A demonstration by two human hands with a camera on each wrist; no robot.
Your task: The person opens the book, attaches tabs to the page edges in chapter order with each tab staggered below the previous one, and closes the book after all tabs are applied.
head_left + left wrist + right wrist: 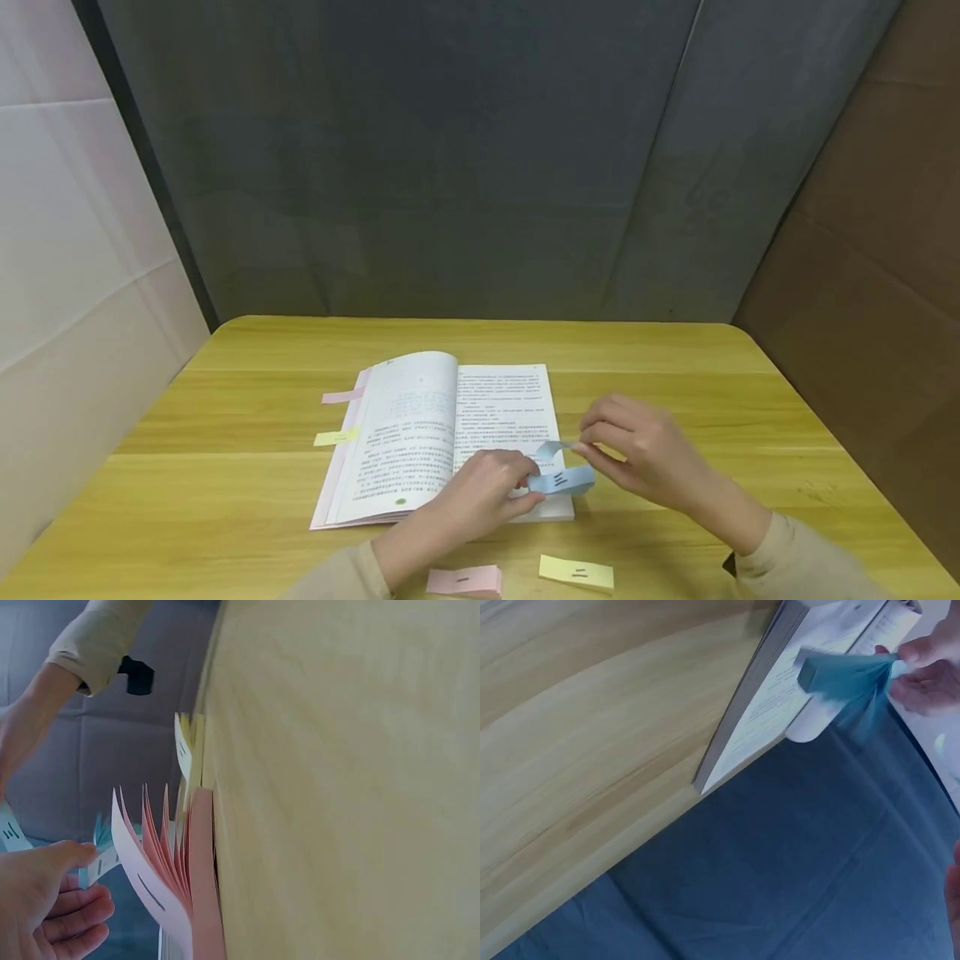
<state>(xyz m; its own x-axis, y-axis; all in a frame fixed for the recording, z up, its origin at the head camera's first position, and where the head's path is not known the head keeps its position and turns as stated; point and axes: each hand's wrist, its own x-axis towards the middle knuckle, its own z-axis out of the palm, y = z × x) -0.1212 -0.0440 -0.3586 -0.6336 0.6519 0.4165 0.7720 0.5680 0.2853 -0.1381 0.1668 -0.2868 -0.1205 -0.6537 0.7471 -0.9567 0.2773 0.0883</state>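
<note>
My left hand point(486, 485) grips a small pad of blue sticky notes point(566, 480) over the lower edge of the right page. The pad's top shows dark strokes, and its leaves fan apart in the right wrist view. Between thumb and fingertips, my right hand point(637, 446) pinches the end of a single blue sticky note point(552, 450), which stretches curved toward the left hand. Marked strokes show on this note in the left wrist view too. Beneath lies an open book point(502, 408) with printed pages.
A pink sticky-note pad point(465, 581) and a yellow sticky-note pad point(576, 573) lie at the table's near edge. From the book's left side stick out a pink tab point(342, 397) and a yellow tab point(335, 437). Dark cloth point(450, 167) hangs behind the wooden table point(225, 500).
</note>
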